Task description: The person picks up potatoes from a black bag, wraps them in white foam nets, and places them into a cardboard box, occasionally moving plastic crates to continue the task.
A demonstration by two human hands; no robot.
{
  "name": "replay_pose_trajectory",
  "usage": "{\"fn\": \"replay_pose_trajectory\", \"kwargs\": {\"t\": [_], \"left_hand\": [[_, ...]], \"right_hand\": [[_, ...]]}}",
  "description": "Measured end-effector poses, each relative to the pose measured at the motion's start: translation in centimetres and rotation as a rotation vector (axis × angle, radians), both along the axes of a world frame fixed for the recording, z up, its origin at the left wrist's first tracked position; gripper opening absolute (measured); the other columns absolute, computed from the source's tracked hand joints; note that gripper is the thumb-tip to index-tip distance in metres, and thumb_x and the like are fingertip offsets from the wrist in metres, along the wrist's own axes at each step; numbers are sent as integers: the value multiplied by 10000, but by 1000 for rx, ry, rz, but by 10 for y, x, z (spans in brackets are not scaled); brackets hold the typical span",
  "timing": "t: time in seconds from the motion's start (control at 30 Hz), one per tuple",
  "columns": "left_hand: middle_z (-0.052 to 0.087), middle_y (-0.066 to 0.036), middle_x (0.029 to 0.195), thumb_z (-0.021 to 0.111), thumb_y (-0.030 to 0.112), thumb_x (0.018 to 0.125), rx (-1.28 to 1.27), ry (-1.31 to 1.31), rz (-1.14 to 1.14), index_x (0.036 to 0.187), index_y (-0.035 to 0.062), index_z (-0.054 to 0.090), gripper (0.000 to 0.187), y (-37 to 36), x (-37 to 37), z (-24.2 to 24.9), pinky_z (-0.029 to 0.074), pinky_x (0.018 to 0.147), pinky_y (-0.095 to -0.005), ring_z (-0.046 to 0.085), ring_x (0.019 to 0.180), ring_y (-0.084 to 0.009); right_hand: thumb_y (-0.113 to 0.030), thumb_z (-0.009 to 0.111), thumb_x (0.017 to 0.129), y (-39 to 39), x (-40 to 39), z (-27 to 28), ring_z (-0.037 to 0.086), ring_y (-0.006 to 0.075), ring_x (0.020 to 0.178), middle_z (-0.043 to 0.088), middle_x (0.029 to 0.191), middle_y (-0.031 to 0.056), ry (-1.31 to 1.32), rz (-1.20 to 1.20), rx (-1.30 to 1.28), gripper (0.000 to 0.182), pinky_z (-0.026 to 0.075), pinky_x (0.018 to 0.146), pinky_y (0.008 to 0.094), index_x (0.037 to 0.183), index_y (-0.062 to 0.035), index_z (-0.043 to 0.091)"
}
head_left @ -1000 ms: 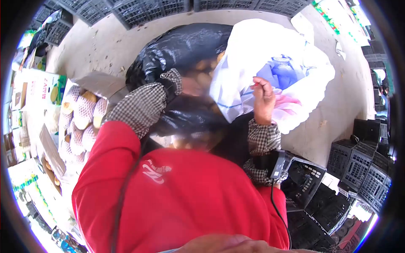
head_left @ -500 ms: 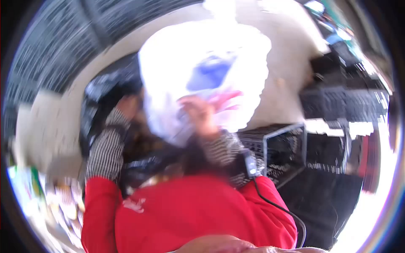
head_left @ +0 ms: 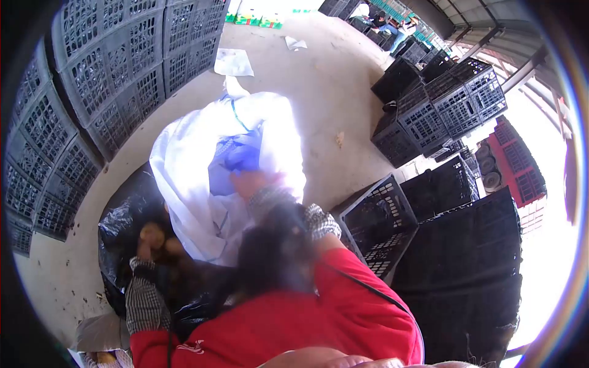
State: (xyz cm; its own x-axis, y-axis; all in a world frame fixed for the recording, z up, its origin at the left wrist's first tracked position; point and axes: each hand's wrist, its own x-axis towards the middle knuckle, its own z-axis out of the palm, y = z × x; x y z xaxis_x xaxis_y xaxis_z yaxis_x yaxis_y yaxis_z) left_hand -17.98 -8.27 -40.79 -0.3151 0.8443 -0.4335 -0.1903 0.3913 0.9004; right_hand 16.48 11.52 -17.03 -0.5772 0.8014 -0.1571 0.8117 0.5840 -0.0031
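A white sack (head_left: pixel 184 178) with its mouth open stands in front of me, overexposed along its top. Inside its mouth is blue material (head_left: pixel 241 158), and my right hand (head_left: pixel 248 183) reaches in against it, fingers blurred. To the left, my left hand (head_left: pixel 145 250) is closed round a brown roundish item (head_left: pixel 152 234), low over a black plastic bag (head_left: pixel 126 214). More brown items (head_left: pixel 175 246) lie beside that hand, partly in shadow. A dark blurred shape hides part of my right forearm.
Stacked black crates (head_left: pixel 116 67) line the left side; more (head_left: pixel 438 110) stand at the right. A crate (head_left: pixel 380 214) lies near my right elbow, by a large black-covered block (head_left: pixel 460 270). Paper (head_left: pixel 233 62) lies on the floor. People (head_left: pixel 402 30) are far back.
My view has turned, so the sack appears further left. My right hand has moved from over the sack's near side into its mouth. The brown item now shows at my left hand.
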Motion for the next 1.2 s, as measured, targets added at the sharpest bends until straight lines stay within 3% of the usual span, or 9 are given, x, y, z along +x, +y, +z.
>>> {"fn": "replay_pose_trajectory", "kwargs": {"t": [0.07,0.1,0.43,0.53,0.63,0.97,1.07,1.1,1.2], "left_hand": [[534,-40,1045,535,434,773,-146,-628,225,1187,150,399,520,-31,29,105,451,708,-372,517,939,-222],[488,-16,1103,508,500,774,-14,-694,184,1187,170,402,539,-45,40,130,414,769,-368,464,1013,-212],[461,-62,1181,500,493,775,578,-653,152,1218,125,380,589,-103,139,226,402,831,-413,462,1045,-239],[434,-140,1204,475,447,788,733,-525,73,1231,13,343,634,-112,148,244,367,899,-413,440,1085,-277],[457,-188,1152,531,466,736,764,-384,45,1193,-75,343,733,-117,157,266,343,932,-389,458,1067,-285],[464,-105,1185,539,549,708,667,-475,-126,1242,67,344,745,-169,174,271,478,763,-439,486,1047,-271],[461,-94,1191,523,537,731,694,-554,-40,1243,82,345,708,-172,179,275,502,707,-408,489,1041,-261],[458,-88,1195,516,533,740,692,-598,5,1244,90,346,692,-173,180,276,509,687,-397,489,1040,-257],[446,-73,1211,488,520,767,819,-640,38,1249,113,341,648,-174,184,287,517,648,-377,485,1042,-244]], "right_hand": [[-147,407,803,11,-10,-6,593,301,794,600,830,144,21,-97,3,194,464,652,420,939,-86,530],[-135,416,792,17,-13,-19,598,299,766,607,806,140,81,-132,36,175,455,637,422,923,-99,525],[-125,493,748,-51,-23,45,559,280,797,582,854,113,735,259,367,155,434,719,384,870,-57,559],[-122,542,743,-100,-16,71,564,315,796,581,875,135,871,228,-103,168,453,692,385,905,-78,547],[-93,543,764,-151,-22,74,577,307,804,590,895,131,1056,309,-269,169,461,704,362,931,-73,545],[-98,511,806,-214,-35,83,586,264,796,597,879,94,1042,520,-510,159,463,718,330,956,-53,539],[-136,484,850,-209,-49,62,590,185,784,606,884,47,1410,326,-1081,153,453,674,292,960,-46,541],[-264,439,884,-208,-49,62,570,125,800,602,911,15,1533,110,-1588,256,427,663,248,1000,-60,541],[-395,397,873,-214,-36,61,574,127,822,606,928,23,1206,-117,-1743,378,421,690,280,1054,-92,530]]}}
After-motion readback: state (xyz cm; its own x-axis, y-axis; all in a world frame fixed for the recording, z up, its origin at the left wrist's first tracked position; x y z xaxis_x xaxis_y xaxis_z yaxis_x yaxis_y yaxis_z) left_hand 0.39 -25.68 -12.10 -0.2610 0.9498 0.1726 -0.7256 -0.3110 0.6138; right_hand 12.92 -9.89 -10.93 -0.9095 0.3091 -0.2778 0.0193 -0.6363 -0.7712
